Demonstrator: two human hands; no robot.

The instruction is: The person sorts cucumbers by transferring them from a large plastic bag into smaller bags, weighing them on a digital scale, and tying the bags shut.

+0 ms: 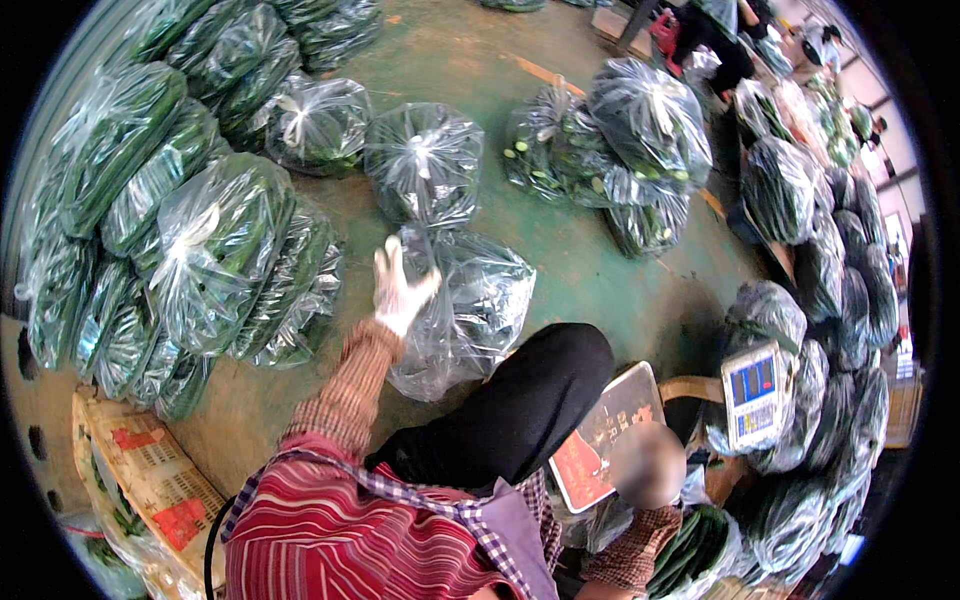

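My left hand (403, 289), in a white glove, reaches out with its fingers spread, over the edge of a clear plastic bag (480, 292) in front of my knee. Whether it touches the plastic I cannot tell. At the lower right my right hand (649, 465) is blurred, beside the scale platform (600, 439); its fingers cannot be made out. Beyond the near bag stands a tied clear bag (426, 165) of green vegetables. The scale's display (752, 396) is to the right of the platform. Below my right hand lies an opened bag of cucumbers (694, 551).
Stacked bags of long green vegetables (217, 255) fill the left. More tied bags (649, 127) sit ahead on the green floor (585, 292), and others (780, 187) line the right. A printed carton (154, 487) stands at the lower left. Other people (712, 37) are at the upper right.
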